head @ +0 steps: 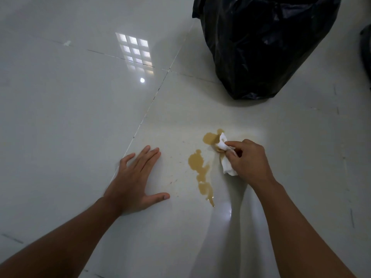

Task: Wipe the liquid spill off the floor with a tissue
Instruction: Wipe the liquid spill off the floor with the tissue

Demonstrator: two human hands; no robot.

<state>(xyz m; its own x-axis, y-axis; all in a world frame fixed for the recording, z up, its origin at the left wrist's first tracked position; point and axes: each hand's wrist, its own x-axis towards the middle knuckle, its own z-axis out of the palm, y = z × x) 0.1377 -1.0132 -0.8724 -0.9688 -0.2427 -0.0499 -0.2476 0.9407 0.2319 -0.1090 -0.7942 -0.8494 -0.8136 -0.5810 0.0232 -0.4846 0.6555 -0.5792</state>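
Holding the soft white tissue (225, 155) bunched in your right hand (249, 161), you press it on the brown spill (200, 169) on the floor (80, 97) while your left hand (136, 177) lies flat, so grip gently because wet tissue tears.

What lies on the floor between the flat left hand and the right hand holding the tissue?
In the head view, a long brown puddle of the spill lies on the tiles between the left hand and the right hand gripping the tissue.
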